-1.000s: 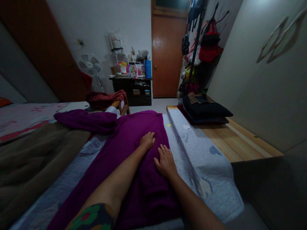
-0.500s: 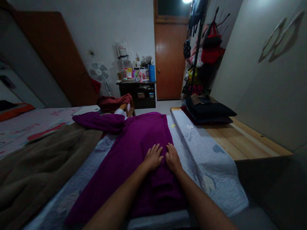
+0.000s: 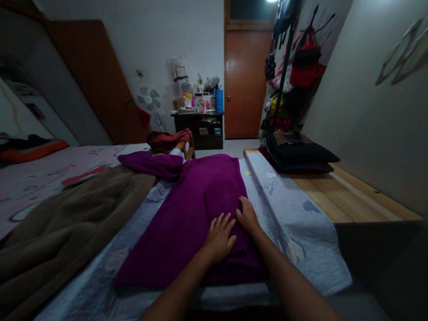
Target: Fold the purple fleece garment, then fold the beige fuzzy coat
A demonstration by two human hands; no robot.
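A purple long-sleeved garment (image 3: 174,232) lies spread on the grey patterned bed cover, one sleeve (image 3: 150,165) stretched out to the left. Its right part is folded inward in a strip over the body. My left hand (image 3: 220,236) rests flat on that folded strip with fingers spread. Against the garment's right edge lies my right hand (image 3: 247,215), fingers loosely extended on the cloth. Neither hand grips anything. The neck area and the other sleeve cannot be made out clearly.
A brown fleece garment (image 3: 96,209) lies to the left on the bed. At right, a stack of folded dark clothes (image 3: 297,151) sits on a wooden board (image 3: 361,196). Reddish cloth (image 3: 170,139) hangs over a wooden chair. A fan (image 3: 149,100) and a black cabinet (image 3: 197,133) stand behind.
My left hand has slid nearer to me along the folded strip, and the cloth under it looks smoother. My right hand stays by the edge. The view has turned slightly left.
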